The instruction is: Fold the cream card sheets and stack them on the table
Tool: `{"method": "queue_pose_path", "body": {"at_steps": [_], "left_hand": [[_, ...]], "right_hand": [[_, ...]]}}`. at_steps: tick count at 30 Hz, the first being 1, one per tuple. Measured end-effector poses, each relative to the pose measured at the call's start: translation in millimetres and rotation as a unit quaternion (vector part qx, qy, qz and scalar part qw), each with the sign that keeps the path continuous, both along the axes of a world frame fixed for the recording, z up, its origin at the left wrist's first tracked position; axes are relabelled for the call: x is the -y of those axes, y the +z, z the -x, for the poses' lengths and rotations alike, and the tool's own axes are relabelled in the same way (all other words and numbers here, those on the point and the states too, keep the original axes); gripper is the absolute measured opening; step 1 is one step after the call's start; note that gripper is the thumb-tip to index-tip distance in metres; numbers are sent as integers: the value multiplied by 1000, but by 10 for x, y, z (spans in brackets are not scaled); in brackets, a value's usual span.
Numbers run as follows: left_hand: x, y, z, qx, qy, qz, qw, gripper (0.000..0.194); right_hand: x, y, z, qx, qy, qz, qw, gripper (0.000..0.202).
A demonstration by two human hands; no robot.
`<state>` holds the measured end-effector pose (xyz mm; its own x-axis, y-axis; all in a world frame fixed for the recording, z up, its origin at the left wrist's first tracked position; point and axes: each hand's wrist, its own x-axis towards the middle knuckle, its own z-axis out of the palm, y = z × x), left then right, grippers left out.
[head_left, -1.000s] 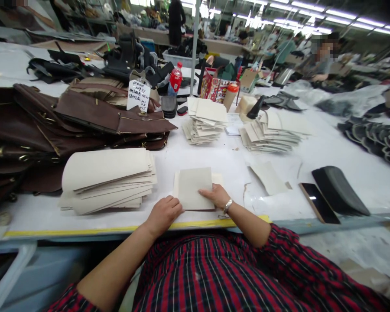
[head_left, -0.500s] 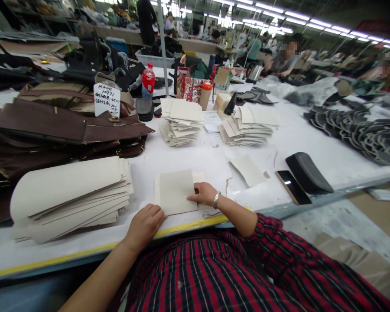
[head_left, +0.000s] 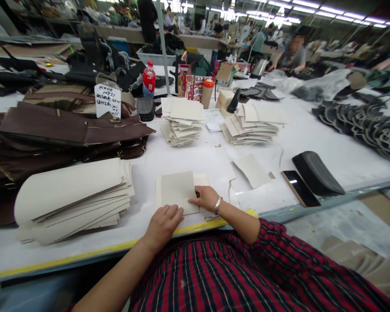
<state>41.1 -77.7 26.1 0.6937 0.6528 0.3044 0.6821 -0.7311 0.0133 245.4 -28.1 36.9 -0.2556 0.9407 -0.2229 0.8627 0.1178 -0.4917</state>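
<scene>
A small cream sheet lies near the table's front edge, over another pale piece that shows at its sides. The thumb and fingers of my right hand pinch its right edge. My left hand rests on its lower edge, fingers together and bent; whether it grips anything is hidden. To the left is a thick stack of large cream sheets, folded over. Two piles of smaller cream pieces, one at the centre and one to its right, stand farther back. A loose piece lies right of my right hand.
Brown leather pieces with a handwritten tag cover the left side. A phone and black case lie at right. Behind are a red bottle, an orange-lidded cup and black curved pieces. A person works beyond.
My left hand has slid right along the lower edge of the sheet, closer to my right hand. My right hand keeps its pinch on the right edge. The view has shifted slightly.
</scene>
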Motion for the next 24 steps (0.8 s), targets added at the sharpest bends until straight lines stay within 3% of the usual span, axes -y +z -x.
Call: {"method": "queue_pose_path", "body": {"at_steps": [3, 8, 11, 16, 21, 24], "left_hand": [[-24, -12, -68, -3, -24, 22, 999, 15], [-34, 15, -100, 26, 25, 49, 998, 9], [-45, -20, -161, 39, 60, 39, 997, 16], [-80, -61, -227, 67, 70, 51, 994, 19], [-169, 32, -52, 84, 33, 117, 989, 18], [-256, 57, 127, 104, 62, 133, 984, 13]], "right_hand": [[25, 24, 22, 10, 5, -12, 1000, 23], [29, 13, 34, -6, 7, -9, 1000, 19], [-19, -1, 27, -28, 13, 11, 999, 18], [-92, 41, 35, -26, 18, 55, 998, 18], [-153, 77, 51, -35, 20, 94, 995, 18], [-184, 91, 58, -32, 24, 113, 993, 17]]}}
